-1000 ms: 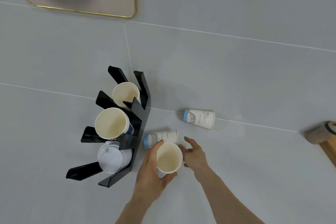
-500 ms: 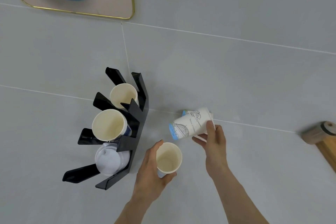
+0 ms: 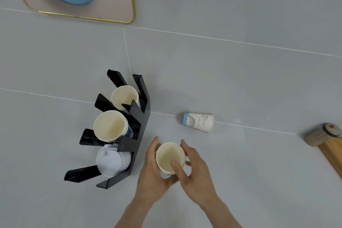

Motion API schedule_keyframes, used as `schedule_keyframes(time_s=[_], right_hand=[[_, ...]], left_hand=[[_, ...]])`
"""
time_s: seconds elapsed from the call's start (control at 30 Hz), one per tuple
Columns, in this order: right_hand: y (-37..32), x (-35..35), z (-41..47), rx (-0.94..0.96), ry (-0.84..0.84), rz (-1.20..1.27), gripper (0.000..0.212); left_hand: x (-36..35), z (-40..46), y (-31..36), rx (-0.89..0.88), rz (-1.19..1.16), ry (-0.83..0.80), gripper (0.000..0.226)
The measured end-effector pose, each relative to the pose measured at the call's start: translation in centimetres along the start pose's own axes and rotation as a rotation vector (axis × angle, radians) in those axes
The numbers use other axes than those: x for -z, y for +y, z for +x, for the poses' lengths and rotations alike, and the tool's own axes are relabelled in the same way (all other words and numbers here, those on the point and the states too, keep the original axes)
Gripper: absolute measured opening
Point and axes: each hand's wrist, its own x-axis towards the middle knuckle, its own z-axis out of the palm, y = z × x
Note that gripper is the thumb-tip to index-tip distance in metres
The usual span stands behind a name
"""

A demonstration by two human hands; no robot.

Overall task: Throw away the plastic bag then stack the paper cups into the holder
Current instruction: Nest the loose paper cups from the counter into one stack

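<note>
just right of the black cup holder (image 3: 137, 131), on the grey tiled surface (image 3: 240, 79), both hands close around a nested stack of paper cups (image 3: 170, 157) standing mouth up. the left hand (image 3: 151, 174) wraps the stack's side from the left, and the right hand (image 3: 194, 168) cups it from the right with its thumb hooked over the rim and into the mouth. half a second ago the right hand held a printed cup in the air; that cup is now gone from sight and the stack's lower edge shows layered rims, so it has most likely been pushed into the held cup. the holder already carries two open cups in its upper slots and a pile of white lids (image 3: 111, 161) in a lower one. one printed cup (image 3: 199, 122) lies on its side well apart to the right, so a pickup remains before the stack goes in the holder. no plastic bag is in view.
</note>
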Motion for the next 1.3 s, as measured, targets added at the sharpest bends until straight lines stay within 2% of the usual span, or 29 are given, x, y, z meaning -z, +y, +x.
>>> schedule_keyframes(time_s=[0.07, 0.17, 0.27, 0.33, 0.43, 0.57, 0.73, 0.9, 1.07, 1.17, 1.3], right_hand=[[0.7, -0.4, 0.0, 0.004, 0.022, -0.070, 0.062], [1.3, -0.6, 0.1, -0.012, 0.022, -0.081, 0.060], [1.5, -0.2, 0.7, -0.067, -0.003, 0.061, 0.052], [1.7, 0.5, 1.6, -0.172, 0.048, 0.209, 0.042], [2.9, 2.2, 3.9, -0.412, 0.242, 0.398, 0.030], [6.0, 4.7, 7.6, -0.642, 0.330, 0.447, 0.037], [8.3, 6.2, 11.6, -0.818, 0.279, 0.558, 0.056], [8.6, 5.9, 13.9, -0.858, 0.212, 0.656, 0.059], [8.8, 4.6, 14.0, -0.837, 0.283, 0.673, 0.028], [8.1, 4.8, 12.9, -0.775, 0.356, 0.719, 0.015], [3.7, 6.8, 10.9, -0.541, 0.385, 0.858, 0.026]], left_hand=[[0.1, 0.0, 0.0, -0.013, 0.014, 0.005, 0.123], [-0.2, 0.0, -0.1, -0.039, 0.063, 0.003, 0.106], [-0.6, 0.3, -0.4, -0.056, 0.072, 0.004, 0.102], [-0.7, 0.7, -0.5, -0.059, 0.072, -0.001, 0.102], [-0.7, 1.2, -0.5, -0.053, 0.062, 0.002, 0.102], [-1.2, 1.6, -0.2, -0.039, 0.046, 0.001, 0.104], [-1.5, 2.1, -0.2, -0.021, 0.043, -0.015, 0.103], [-1.7, 2.7, -0.4, -0.003, 0.050, -0.037, 0.104], [-1.7, 2.7, -0.3, -0.013, 0.055, -0.029, 0.104], [-1.7, 2.7, 0.1, -0.006, 0.050, -0.024, 0.103], [-1.7, 2.4, 0.4, -0.006, 0.031, -0.013, 0.103]])
